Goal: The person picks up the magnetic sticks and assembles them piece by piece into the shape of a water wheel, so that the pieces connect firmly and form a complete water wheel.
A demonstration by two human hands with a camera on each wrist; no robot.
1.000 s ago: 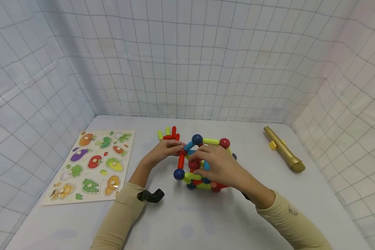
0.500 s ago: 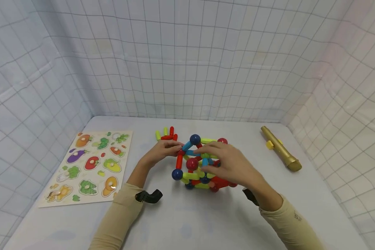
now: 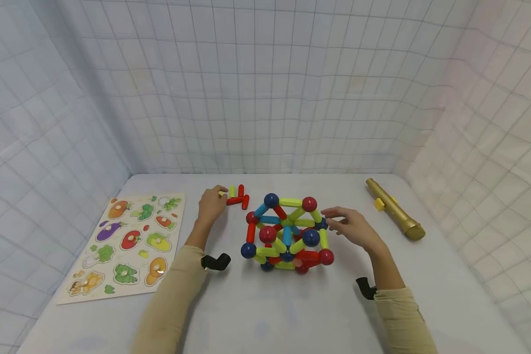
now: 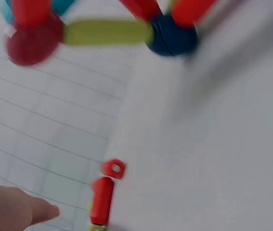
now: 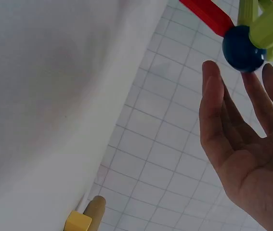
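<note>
A structure of magnetic building rods (image 3: 288, 202) and red and blue balls, such as a front blue ball (image 3: 310, 238), stands mid-table in the head view. My right hand (image 3: 351, 227) is at its right side, fingers loosely bent around a blue ball (image 5: 243, 48) without closing on it; a fingertip touches or nearly touches this ball. My left hand (image 3: 212, 202) has reached the small group of loose magnetic rods behind and left of the structure. Its fingertips are over a yellow-green rod (image 3: 221, 193), mostly hidden. In the left wrist view a finger (image 4: 42, 211) extends, apart from a red rod (image 4: 102, 201).
A wooden vegetable puzzle board (image 3: 132, 211) lies at the left of the table. At the right rests a gold tube-shaped toy (image 3: 396, 210) with yellow knobs. Grid-patterned cloth walls (image 3: 265, 98) enclose the table at the back and sides.
My left hand has left the structure and moved left to the loose rods. My right hand has drawn back from the structure's front to its right side, uncovering a front blue ball.
</note>
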